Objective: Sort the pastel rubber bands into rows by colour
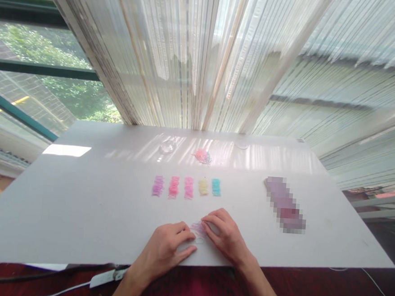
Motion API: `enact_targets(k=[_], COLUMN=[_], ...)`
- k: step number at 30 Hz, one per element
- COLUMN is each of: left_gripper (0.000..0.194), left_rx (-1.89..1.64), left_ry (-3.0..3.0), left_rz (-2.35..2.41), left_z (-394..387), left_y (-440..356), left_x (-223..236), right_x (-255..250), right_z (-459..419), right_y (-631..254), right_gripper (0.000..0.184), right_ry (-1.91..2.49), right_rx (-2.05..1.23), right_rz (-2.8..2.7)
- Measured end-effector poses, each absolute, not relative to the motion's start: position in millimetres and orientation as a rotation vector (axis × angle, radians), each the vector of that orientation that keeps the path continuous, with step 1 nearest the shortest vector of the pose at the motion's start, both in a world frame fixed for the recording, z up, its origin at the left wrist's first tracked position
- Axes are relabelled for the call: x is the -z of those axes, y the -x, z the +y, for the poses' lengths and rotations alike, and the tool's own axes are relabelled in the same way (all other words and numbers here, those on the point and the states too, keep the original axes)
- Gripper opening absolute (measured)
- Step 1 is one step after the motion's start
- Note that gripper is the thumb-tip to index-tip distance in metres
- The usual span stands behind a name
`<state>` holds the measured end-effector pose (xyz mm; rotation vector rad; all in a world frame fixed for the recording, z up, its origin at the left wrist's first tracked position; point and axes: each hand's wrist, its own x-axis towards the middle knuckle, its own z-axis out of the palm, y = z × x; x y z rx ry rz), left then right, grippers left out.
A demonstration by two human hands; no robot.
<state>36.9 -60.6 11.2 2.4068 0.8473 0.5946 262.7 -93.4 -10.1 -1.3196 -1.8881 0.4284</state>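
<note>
A small loose pile of thin pink, lilac and pale loops (197, 229) lies near the table's front edge, between my hands. They look like paper clips or small bands; I cannot tell which. My left hand (168, 245) rests at the pile's left, thumb and forefinger apart, with nothing visible between them. On the other side, my right hand (223, 235) bends over the pile with its fingertips drawn together on it. What they pinch is hidden. Beyond my hands lie bundles of similar pieces in a row: purple (158, 186), red-pink (174, 187), pink (189, 188), yellow (203, 187) and teal (216, 187).
Farther back sits a mixed pink and pale heap (203, 156). A clear round dish (168, 147) stands left of it, and a clear disc (242, 145) lies right. A blurred-out purplish oblong (283, 203) lies at right on the white table (78, 203). Below the front edge hangs a white power strip (105, 277).
</note>
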Motion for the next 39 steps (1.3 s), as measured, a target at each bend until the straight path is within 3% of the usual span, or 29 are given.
enact_targets(k=[8,20,39], left_gripper=[0.013,0.011,0.012], left_rx=[-0.645,-0.831,-0.788], left_ry=[-2.522,-2.223,-2.046], left_rz=[0.798,0.826,0.830], left_z=[-66,-30,-29], left_y=[-47,-50,-55], left_x=[1,-12,3], right_x=[9,1,5], right_z=[-94,-95,-90], right_y=[-262,-264,-261], right_gripper=[0.016,0.015,0.011], right_ry=[1.334,1.304,1.278], right_rx=[-0.448,-0.477,-0.493], right_rz=[-1.877,-1.806,-1.798])
